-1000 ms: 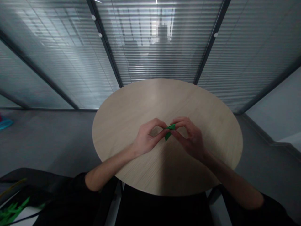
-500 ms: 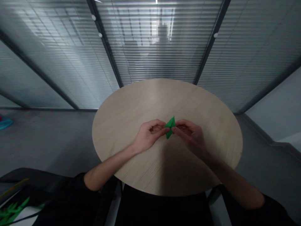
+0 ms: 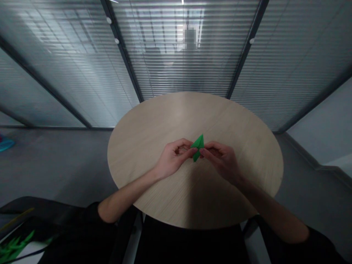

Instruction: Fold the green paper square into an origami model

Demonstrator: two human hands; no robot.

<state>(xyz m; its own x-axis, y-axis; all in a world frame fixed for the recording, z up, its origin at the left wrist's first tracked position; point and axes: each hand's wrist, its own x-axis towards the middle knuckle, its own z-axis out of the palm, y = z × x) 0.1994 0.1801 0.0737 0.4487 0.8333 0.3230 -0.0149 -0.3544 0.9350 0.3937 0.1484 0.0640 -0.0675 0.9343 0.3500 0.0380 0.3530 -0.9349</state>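
So far, the folded green paper (image 3: 198, 147) had reached a pointed, kite-like shape, held above the middle of the round wooden table (image 3: 192, 113); my left hand (image 3: 174, 157) and right hand (image 3: 222, 159) gripped it from either side, and I couldn't tell what folds remained.

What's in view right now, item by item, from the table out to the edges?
folded paper: one, green, pinched between both hands over the table
table: one, pale wood, round, in front of the person
glass partition: one, grey blinds, beyond the table
floor: one, grey, around the table
teal object: one, teal, far left edge
leafy thing: one, green, lower left corner
left hand: one, on the paper's left side
right hand: one, on the paper's right side
sleeves: two, black, at the bottom corners
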